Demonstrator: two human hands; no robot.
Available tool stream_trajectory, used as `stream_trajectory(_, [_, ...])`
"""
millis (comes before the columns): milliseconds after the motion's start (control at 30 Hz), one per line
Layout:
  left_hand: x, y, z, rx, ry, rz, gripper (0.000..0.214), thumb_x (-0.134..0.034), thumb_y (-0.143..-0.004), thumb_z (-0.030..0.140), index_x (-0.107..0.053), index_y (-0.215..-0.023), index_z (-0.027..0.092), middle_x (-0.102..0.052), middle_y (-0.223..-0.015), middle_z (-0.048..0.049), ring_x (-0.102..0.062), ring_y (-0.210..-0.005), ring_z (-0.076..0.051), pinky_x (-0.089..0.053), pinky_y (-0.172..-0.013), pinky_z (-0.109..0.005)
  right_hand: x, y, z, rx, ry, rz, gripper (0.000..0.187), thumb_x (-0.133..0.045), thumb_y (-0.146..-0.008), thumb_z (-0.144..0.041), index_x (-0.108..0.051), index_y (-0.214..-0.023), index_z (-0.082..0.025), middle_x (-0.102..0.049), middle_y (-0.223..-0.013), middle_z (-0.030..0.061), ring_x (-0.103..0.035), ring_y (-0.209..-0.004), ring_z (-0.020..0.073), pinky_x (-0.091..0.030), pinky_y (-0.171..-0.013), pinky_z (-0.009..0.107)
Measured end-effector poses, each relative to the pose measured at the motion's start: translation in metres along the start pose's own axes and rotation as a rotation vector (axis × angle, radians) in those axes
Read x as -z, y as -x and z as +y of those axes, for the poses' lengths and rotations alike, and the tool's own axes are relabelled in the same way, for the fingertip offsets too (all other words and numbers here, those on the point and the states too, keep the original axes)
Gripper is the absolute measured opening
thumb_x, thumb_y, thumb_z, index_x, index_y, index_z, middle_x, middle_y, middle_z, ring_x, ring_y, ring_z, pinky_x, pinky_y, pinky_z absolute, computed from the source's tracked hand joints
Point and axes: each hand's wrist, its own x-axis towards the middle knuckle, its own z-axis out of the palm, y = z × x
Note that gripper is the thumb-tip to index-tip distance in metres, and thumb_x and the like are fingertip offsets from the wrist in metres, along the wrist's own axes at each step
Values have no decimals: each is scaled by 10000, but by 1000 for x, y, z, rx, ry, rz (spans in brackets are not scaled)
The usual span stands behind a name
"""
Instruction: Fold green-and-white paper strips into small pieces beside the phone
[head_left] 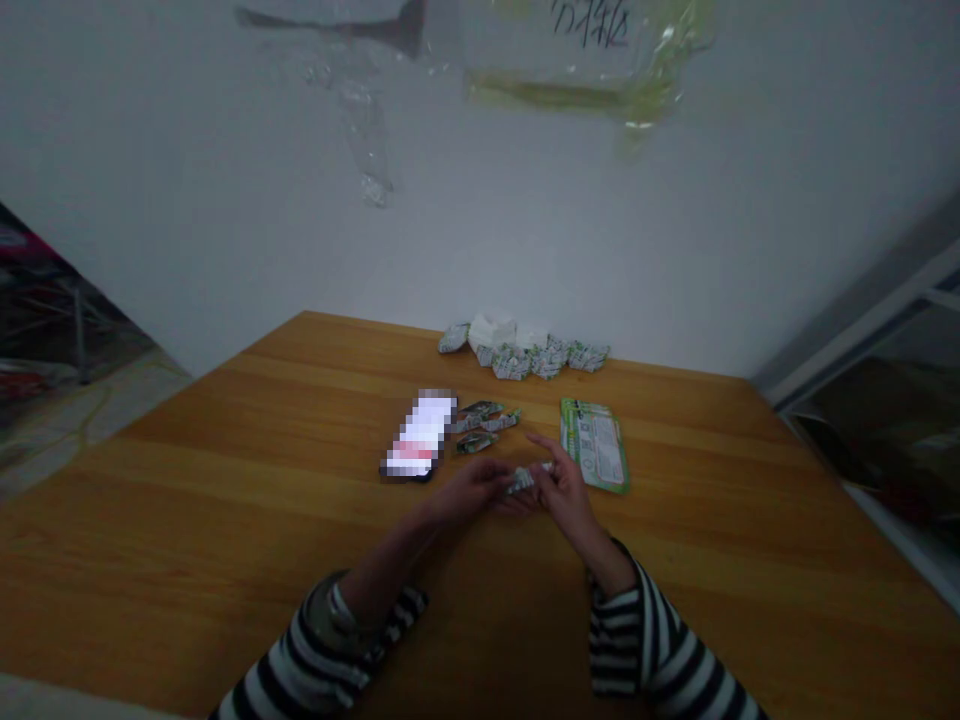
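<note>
My left hand and my right hand meet above the wooden table, pinching a small white-and-green wrapped sweet between their fingers. Just beyond them lie several similar wrapped sweets. A phone with a blurred screen lies to their left. A green printed packet lies flat beyond my right hand. Along the far edge sits a heap of wrapped sweets and white pieces.
The table's far edge meets a white wall, with a clear plastic bag hanging high up. A floor area shows beyond the left edge, and a metal-framed shelf stands at the right.
</note>
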Motion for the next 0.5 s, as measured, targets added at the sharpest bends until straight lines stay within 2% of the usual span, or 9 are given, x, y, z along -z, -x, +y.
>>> stream_trajectory(67, [2,-1,-2,2,-6,-18,362,-704,-737,500,-698,-849,156,-761,-823,-97,-727,-727,-233,-578,-713,-361,-1,0,2,37,67,35,478,-530,-896,-434,-501,-1299,-179,-435,-487,-93,-392,-379,112,-298,-378,204])
stream_trajectory(133, [7,-3,-7,-4,-84,54,355,-652,-781,504,-665,-870,161,-736,-705,-70,-716,-641,-216,-577,-635,-333,-1,1,1,109,167,57,445,-455,-943,-411,-493,-1324,-185,-480,-513,-71,-449,-407,131,-358,-400,220])
stream_trajectory(200, [15,-6,-10,-127,-181,230,343,-588,-834,474,-626,-992,172,-725,-731,-54,-699,-596,-198,-575,-593,-324,4,1,-2,221,311,92,440,-403,-970,-371,-456,-1368,-192,-598,-631,-16,-569,-537,164,-476,-518,260])
stream_trajectory(267, [23,-9,-11,-273,-367,430,361,-534,-880,398,-568,-1165,180,-731,-899,-82,-701,-642,-190,-583,-639,-344,13,0,-6,348,520,175,420,-422,-963,-335,-474,-1358,-201,-693,-907,70,-654,-826,211,-535,-767,348])
stream_trajectory(333, [28,-9,-8,-393,-614,537,410,-533,-885,310,-515,-1278,194,-708,-1068,-115,-707,-894,-234,-563,-817,-406,27,-2,-9,443,748,247,378,-456,-944,-310,-538,-1300,-210,-642,-1210,124,-574,-1143,261,-439,-1004,459])
stream_trajectory(367, [28,-9,-6,-420,-714,593,406,-507,-901,289,-506,-1298,202,-689,-1129,-128,-679,-1012,-259,-534,-891,-443,35,-3,-10,460,848,240,367,-466,-939,-297,-557,-1284,-212,-619,-1266,128,-529,-1213,272,-386,-1058,490])
stream_trajectory(500, [18,-5,-1,-482,-935,692,424,-484,-920,283,-470,-1334,193,-482,-1429,-158,-432,-1351,-304,-385,-1084,-506,60,-1,-6,349,1121,174,461,-566,-889,-345,-552,-1314,-167,-485,-1438,169,-374,-1377,328,-248,-1136,568])
